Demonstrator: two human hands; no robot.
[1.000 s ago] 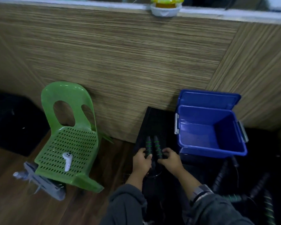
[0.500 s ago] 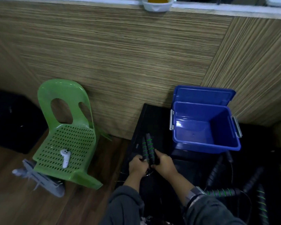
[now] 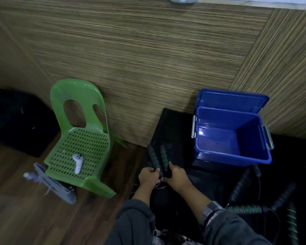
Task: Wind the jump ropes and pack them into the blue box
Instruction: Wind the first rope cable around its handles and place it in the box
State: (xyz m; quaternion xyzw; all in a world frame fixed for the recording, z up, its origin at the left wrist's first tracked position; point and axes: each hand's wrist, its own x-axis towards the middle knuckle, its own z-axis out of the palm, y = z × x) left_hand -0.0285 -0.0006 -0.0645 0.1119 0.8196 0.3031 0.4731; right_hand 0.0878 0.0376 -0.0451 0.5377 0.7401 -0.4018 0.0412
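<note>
Two black jump rope handles with green rings (image 3: 157, 159) stand side by side, pointing away from me. My left hand (image 3: 147, 177) grips their lower ends from the left. My right hand (image 3: 177, 177) closes on them from the right, with a thin cord loop just below the fingers. The blue box (image 3: 232, 157) stands open and empty to the right, its lid tipped back against the wall. More black and green handles (image 3: 245, 209) and thin cords lie on the dark surface at the lower right.
A green plastic chair (image 3: 81, 138) stands at the left with a white controller (image 3: 77, 163) on its seat. A grey object (image 3: 51, 184) lies under it on the wood floor. A striped wall panel runs behind. A black mat (image 3: 18, 119) lies far left.
The view has tilted down a little. Both hands with the two handles have shifted slightly left and nearer me; the grip looks the same.
</note>
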